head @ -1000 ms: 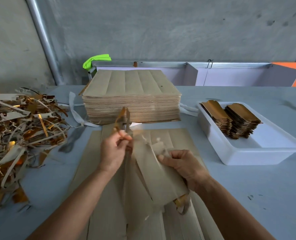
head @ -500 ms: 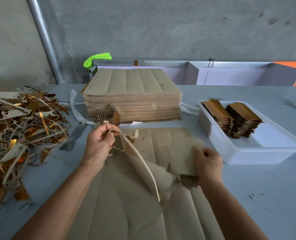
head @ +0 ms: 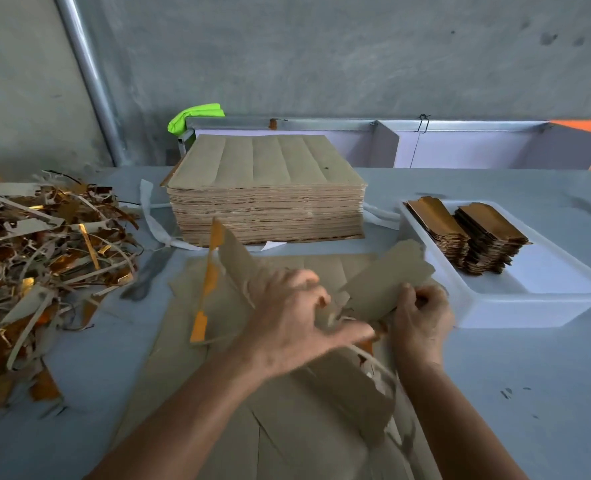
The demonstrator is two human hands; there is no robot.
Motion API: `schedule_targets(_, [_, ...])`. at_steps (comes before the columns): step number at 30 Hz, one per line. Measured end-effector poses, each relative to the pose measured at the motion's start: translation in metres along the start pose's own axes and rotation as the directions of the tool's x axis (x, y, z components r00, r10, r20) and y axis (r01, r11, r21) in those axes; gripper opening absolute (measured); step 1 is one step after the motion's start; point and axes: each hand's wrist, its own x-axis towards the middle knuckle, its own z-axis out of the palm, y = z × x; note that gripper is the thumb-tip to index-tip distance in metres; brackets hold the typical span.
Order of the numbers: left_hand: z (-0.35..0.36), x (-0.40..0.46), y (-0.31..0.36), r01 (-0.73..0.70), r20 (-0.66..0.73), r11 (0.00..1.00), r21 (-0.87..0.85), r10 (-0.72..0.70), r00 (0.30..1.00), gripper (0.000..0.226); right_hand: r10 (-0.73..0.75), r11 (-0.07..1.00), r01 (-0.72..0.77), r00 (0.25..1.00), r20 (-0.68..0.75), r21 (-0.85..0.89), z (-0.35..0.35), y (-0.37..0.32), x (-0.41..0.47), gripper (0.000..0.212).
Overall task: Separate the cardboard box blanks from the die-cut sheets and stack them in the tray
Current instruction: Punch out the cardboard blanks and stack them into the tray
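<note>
Right hand (head: 422, 317) pinches box blank (head: 387, 285) beside white tray (head: 529, 306); left hand (head: 287, 323) fingers curled on die-cut sheet (head: 238, 261), grip blurred

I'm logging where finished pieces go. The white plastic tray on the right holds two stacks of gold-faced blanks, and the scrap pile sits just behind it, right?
Not quite. The white plastic tray on the right does hold two stacks of gold-faced blanks, but the scrap pile of gold and grey cardboard strips lies on the far left of the table, as the head view shows.
</note>
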Motion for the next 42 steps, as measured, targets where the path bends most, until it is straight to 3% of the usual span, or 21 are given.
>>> schedule_targets(3, [0.027,-0.009,0.024,-0.006,0.033,0.988,0.156,0.001,0.999,0.094,-0.036,0.999,0.035,0.999,-0.026,-0.031,0.001,-0.004,-0.006,0.014])
schedule_targets(9, [0.036,-0.019,0.034,-0.019,0.150,0.985,0.170,-0.007,0.989,0.096,0.075,0.997,-0.075,0.997,-0.010,-0.001,-0.001,0.008,-0.004,0.021])
schedule_targets(14, [0.037,-0.023,0.048,0.051,0.265,0.980,0.195,-0.102,0.959,0.052,0.174,0.977,-0.178,0.983,0.052,0.114,0.009,0.007,-0.010,0.014])
schedule_targets(18, [0.034,-0.026,0.046,0.054,0.339,0.975,0.216,-0.126,0.932,0.019,0.191,0.974,-0.198,0.979,0.074,0.110,0.010,0.007,-0.011,0.010])
schedule_targets(20, [0.025,-0.026,0.043,-0.008,0.379,0.959,0.284,-0.105,0.919,0.005,0.191,0.975,-0.194,0.981,0.033,0.110,0.007,0.006,-0.002,0.008])
schedule_targets(21, [0.020,-0.025,0.040,-0.067,0.389,0.937,0.342,-0.076,0.918,0.009,0.177,0.979,-0.176,0.984,0.005,0.103,0.004,0.006,0.004,0.007])
schedule_targets(24, [0.001,-0.020,0.032,-0.218,0.423,0.839,0.499,-0.016,0.906,0.019,0.026,0.999,-0.025,0.999,-0.029,0.026,-0.008,0.001,0.019,0.006])
schedule_targets(27, [-0.008,-0.009,0.026,-0.283,0.365,0.740,0.610,0.055,0.929,0.010,-0.229,0.971,0.236,0.965,0.129,-0.041,-0.013,-0.007,0.022,0.026])
schedule_targets(29, [-0.006,-0.005,0.028,-0.319,0.365,0.715,0.622,0.096,0.926,0.004,-0.356,0.854,0.459,0.859,0.369,-0.245,-0.011,-0.010,0.018,0.043])
schedule_targets(31, [0.004,-0.005,0.032,-0.364,0.401,0.721,0.590,0.129,0.907,0.007,-0.341,0.617,0.637,0.746,0.572,-0.463,-0.005,-0.006,0.009,0.068])
schedule_targets(32, [0.011,-0.007,0.033,-0.371,0.413,0.735,0.567,0.136,0.900,0.012,-0.336,0.544,0.682,0.711,0.617,-0.489,-0.002,-0.004,0.004,0.076])
schedule_targets(34, [0.028,-0.010,0.034,-0.389,0.418,0.741,0.548,0.160,0.894,0.019,-0.370,0.540,0.709,0.684,0.629,-0.454,0.005,0.000,-0.003,0.082])
schedule_targets(38, [0.050,-0.019,0.036,-0.512,0.414,0.668,0.540,0.319,0.852,0.023,-0.382,0.632,0.712,0.631,0.675,-0.306,0.014,-0.001,-0.008,0.073])
schedule_targets(40, [0.050,-0.023,0.034,-0.596,0.411,0.622,0.509,0.433,0.802,0.015,-0.301,0.708,0.628,0.682,0.667,-0.323,0.012,-0.005,-0.009,0.048])
schedule_targets(42, [0.042,-0.028,0.030,-0.634,0.305,0.619,0.464,0.560,0.770,0.006,-0.242,0.744,0.555,0.742,0.625,-0.372,0.009,-0.006,-0.004,0.014])
